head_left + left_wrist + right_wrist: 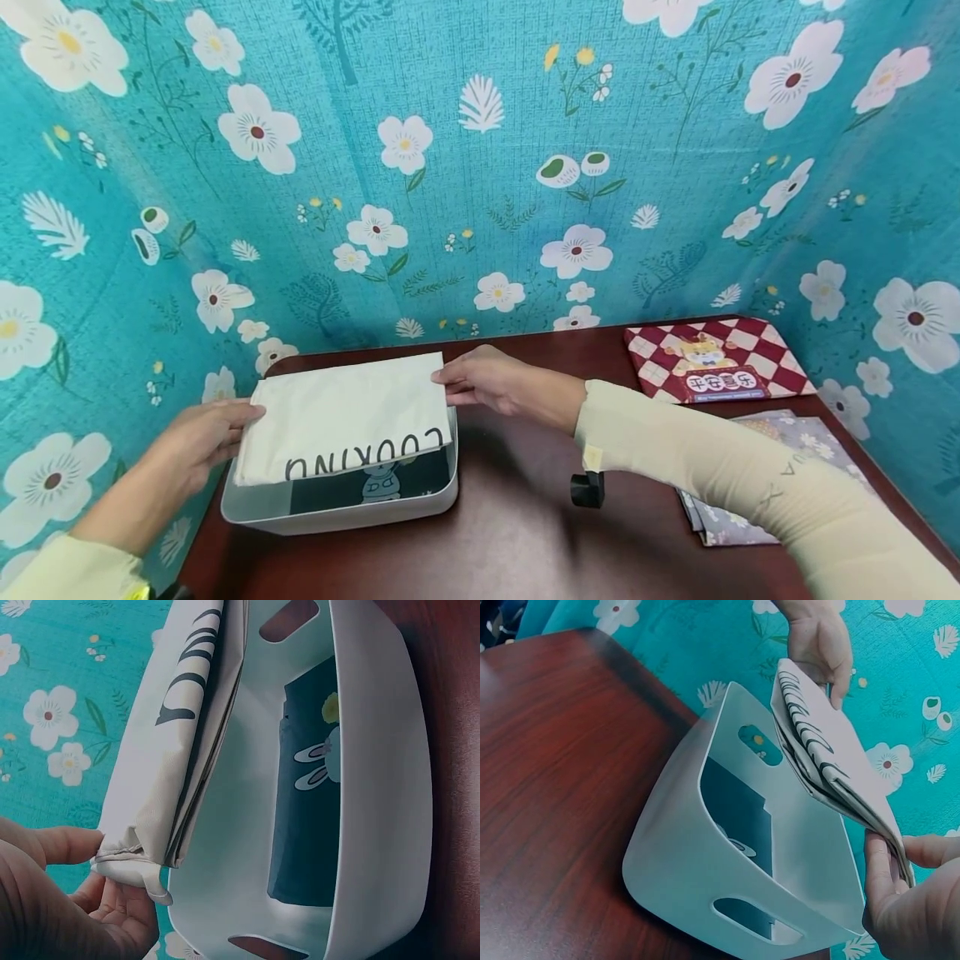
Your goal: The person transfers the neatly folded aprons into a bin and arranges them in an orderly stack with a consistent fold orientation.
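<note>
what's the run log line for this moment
left fingers: pinch white cloth; right fingers: pinch its other end; white cloth: tilted above bin; in bin: dark folded cloth

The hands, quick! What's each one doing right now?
Left hand: pinching one end of the folded white cloth between thumb and fingers.
Right hand: pinching the other end the same way.

A turquoise cloth (450,183), printed with white and pale pink flowers, leafy sprigs and little yellow blooms, hangs behind the far edge of the table (525,533) and along its left and right edges. The tabletop is dark reddish-brown with streaky wood grain, its far-left corner rounded, soft shadows across it.
</note>
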`<state>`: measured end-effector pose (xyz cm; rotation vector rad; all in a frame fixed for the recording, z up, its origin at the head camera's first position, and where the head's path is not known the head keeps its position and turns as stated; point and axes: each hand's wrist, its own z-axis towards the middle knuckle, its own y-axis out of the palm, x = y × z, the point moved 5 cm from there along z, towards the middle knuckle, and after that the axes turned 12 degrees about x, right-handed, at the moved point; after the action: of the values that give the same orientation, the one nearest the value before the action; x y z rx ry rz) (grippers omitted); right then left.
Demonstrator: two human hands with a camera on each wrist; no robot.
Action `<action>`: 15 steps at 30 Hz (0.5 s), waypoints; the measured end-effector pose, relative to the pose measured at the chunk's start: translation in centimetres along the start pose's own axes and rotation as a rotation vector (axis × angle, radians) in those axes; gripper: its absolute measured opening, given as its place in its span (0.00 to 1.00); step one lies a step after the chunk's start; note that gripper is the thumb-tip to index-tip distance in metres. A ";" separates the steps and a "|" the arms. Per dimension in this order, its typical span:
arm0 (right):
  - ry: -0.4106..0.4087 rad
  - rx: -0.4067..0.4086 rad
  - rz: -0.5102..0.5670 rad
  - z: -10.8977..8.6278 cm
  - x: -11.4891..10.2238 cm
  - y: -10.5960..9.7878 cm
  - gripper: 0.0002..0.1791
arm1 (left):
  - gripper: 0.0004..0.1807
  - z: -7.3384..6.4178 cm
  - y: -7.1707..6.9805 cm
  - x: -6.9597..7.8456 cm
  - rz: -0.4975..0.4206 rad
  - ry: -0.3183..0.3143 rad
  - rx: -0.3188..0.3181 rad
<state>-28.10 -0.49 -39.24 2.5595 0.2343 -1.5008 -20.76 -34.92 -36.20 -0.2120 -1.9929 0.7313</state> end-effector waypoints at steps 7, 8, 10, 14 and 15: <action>0.009 0.006 -0.009 0.1 0.7 0.3 0.19 | 0.36 0.1 0.1 -0.4 -0.003 -0.025 0.019; 0.015 0.005 -0.010 0.2 0.8 0.3 0.18 | 0.36 0.1 0.1 -0.6 -0.002 -0.028 0.023; 0.024 0.002 -0.011 0.3 1.1 0.4 0.18 | 0.35 0.1 0.2 -0.8 0.005 -0.032 0.025; 0.027 0.000 -0.011 0.6 1.5 0.6 0.19 | 0.34 0.2 0.5 -1.2 0.017 -0.032 0.024; 0.026 0.002 -0.011 0.6 1.6 0.6 0.19 | 0.34 0.2 0.5 -1.3 0.018 -0.033 0.023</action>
<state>-27.74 -1.16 -40.90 2.5851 0.2503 -1.4726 -20.32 -35.12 -37.52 -0.2055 -2.0155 0.7734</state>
